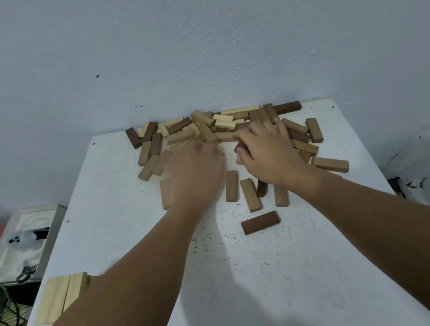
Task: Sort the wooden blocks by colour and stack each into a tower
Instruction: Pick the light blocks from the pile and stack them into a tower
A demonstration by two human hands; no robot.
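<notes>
Wooden blocks in pale, mid-brown and dark brown lie in a loose pile (213, 128) at the far side of the white table (246, 278). My left hand (196, 170) is palm down over the pile's near left edge. It is blurred, so its fingers are unclear. My right hand (268, 152) rests on the pile's right part with fingers spread and straight. A dark block end (238, 147) shows beside its thumb. A single dark brown block (260, 222) lies apart, nearer to me. Two pale blocks (61, 296) lie side by side at the table's near left edge.
Several mid-brown blocks (231, 186) are scattered just in front of the pile. A grey wall (197, 46) rises right behind the table. To the left, lower than the table, sit a tray-like box (19, 242) and green cords (2, 309).
</notes>
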